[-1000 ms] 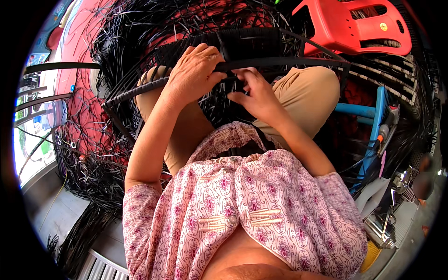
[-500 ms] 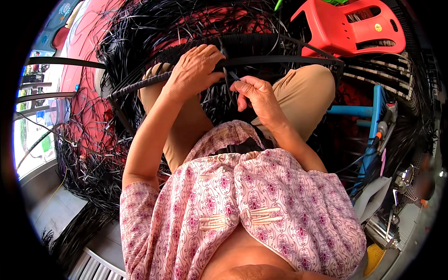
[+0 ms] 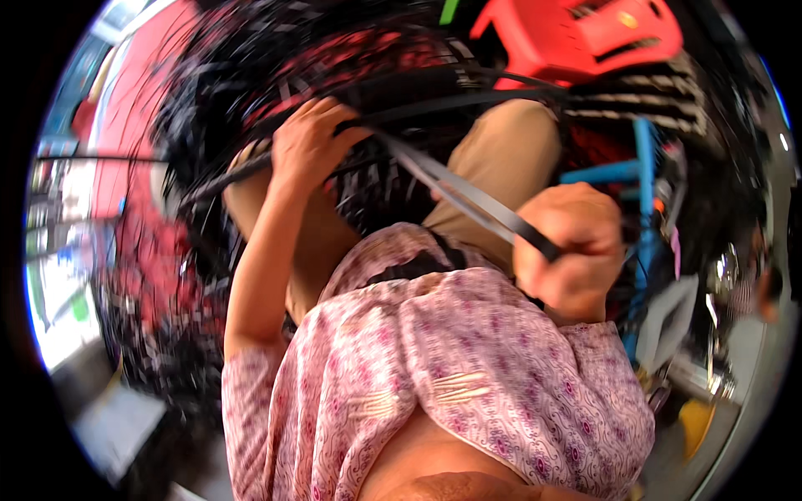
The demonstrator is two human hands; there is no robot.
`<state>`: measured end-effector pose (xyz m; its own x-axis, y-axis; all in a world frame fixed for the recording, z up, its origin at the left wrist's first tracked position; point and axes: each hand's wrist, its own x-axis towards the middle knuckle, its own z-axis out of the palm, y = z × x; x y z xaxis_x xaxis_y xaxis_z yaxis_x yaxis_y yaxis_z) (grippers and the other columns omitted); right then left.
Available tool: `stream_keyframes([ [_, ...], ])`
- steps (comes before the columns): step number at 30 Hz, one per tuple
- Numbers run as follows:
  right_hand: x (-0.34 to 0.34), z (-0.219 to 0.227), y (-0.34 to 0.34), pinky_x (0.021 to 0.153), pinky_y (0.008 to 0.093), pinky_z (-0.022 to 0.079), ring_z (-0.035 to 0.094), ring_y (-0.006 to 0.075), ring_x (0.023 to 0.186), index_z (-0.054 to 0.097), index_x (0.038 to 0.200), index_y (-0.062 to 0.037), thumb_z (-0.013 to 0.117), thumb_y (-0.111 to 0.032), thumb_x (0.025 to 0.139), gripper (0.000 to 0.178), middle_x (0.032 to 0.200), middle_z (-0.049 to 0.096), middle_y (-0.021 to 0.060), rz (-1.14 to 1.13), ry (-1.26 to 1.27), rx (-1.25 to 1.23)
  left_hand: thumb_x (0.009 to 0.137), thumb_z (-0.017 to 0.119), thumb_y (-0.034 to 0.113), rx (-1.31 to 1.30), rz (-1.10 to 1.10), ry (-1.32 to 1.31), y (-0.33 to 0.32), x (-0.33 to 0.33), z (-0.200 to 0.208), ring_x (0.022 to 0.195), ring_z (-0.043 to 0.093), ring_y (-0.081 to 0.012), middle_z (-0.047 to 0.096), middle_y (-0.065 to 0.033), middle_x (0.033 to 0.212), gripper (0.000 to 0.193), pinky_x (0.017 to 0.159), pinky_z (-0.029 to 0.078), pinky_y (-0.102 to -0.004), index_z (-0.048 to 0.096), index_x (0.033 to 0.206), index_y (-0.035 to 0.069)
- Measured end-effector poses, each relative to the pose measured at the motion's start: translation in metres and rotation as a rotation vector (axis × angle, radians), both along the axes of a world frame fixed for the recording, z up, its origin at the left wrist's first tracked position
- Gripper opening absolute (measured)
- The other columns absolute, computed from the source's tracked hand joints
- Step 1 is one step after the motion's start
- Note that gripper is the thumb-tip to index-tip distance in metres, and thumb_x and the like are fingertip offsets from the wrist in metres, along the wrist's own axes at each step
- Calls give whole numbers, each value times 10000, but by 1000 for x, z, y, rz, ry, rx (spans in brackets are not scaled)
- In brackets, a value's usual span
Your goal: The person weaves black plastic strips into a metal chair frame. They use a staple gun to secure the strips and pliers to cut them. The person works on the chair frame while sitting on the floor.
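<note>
Beyond stood a red plastic chair point(image 3: 543, 37); my right hand point(image 3: 572, 242) gripped flat black strapping point(image 3: 482, 199); left hand point(image 3: 313, 142), a black bar point(image 3: 238, 173).

Glare whitens the far left, blur smears the right grip point(image 3: 576, 242), and the fisheye rim falls black.

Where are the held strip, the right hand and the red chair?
Held strip point(image 3: 489, 204), head view: its straight middle stretch.
Right hand point(image 3: 572, 242), head view: middle of the blurred fist.
Red chair point(image 3: 541, 37), head view: its seat.

Pale pink shirt point(image 3: 501, 351), purple motifs point(image 3: 586, 426), cream stripes point(image 3: 462, 388) (short sleeves point(image 3: 251, 392)); tan trousers point(image 3: 511, 138).
</note>
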<state>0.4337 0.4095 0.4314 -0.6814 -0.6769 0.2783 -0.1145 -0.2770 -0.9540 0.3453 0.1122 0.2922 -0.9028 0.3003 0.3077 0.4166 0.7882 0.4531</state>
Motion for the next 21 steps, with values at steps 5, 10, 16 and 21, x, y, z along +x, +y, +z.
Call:
stream_keyframes([
  [5, 65, 22, 109, 403, 289, 410, 562, 194, 402, 672, 753, 53, 816, -189, 804, 286, 575, 632, 106, -207, 97, -337, 878, 728, 284, -126, -78, 250, 11, 9, -4, 976, 653, -313, 698, -91, 958, 262, 855, 517, -404, 715, 998, 52],
  [10, 139, -8, 179, 387, 227, 355, 414, 76, 359, 657, 820, 81, 666, -304, 950, 407, 488, 486, 2, -884, -320, 211, 917, 693, 219, -238, -115, 432, 7, 7, -18, 935, 650, -327, 693, -111, 931, 219, 837, 516, -417, 686, 1017, 25],
  [16, 175, -53, 210, 470, 315, 450, 540, 165, 445, 696, 761, 26, 660, -533, 899, 577, 557, 582, 52, -1243, -716, 1158, 921, 669, 191, -144, -149, 368, 0, 6, -20, 887, 636, -324, 671, -116, 923, 191, 788, 502, -418, 684, 1013, 24],
  [21, 203, -53, 214, 549, 342, 529, 617, 215, 479, 663, 650, -18, 693, -518, 859, 543, 588, 650, 77, -1220, -825, 1567, 912, 680, 225, -93, -122, 346, 1, 8, -19, 880, 635, -311, 670, -105, 903, 213, 789, 501, -415, 695, 995, 29],
])
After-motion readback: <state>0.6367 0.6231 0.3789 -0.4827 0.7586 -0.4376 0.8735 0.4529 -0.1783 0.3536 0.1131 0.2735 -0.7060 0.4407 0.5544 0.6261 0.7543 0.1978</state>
